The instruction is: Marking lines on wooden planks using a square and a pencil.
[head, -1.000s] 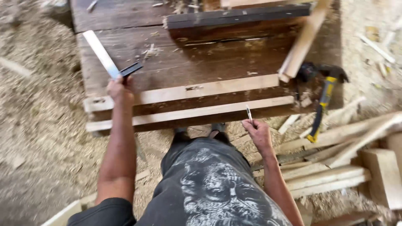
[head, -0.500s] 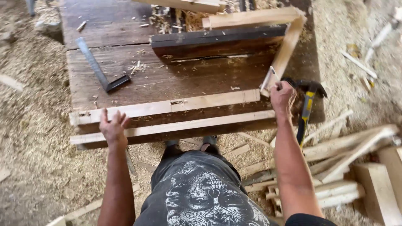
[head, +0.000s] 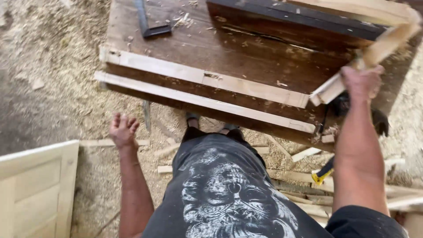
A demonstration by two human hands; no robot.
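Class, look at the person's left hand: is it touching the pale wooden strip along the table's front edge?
Apart. The head view shows the left hand open over sawdust, clear of the pale strip.

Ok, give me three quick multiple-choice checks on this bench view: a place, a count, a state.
1. Where is the dark metal try square?
A. on the sawdust floor
B. on the dark wooden bench top
C. in a hand

2. How many pale wooden strips lie along the bench's near edge?
A. two
B. four
C. none

3. The left hand is:
A. holding a hammer
B. gripping a strip
C. open and empty

B: it lies at the bench's far left.
A: two parallel strips.
C: fingers spread over sawdust.
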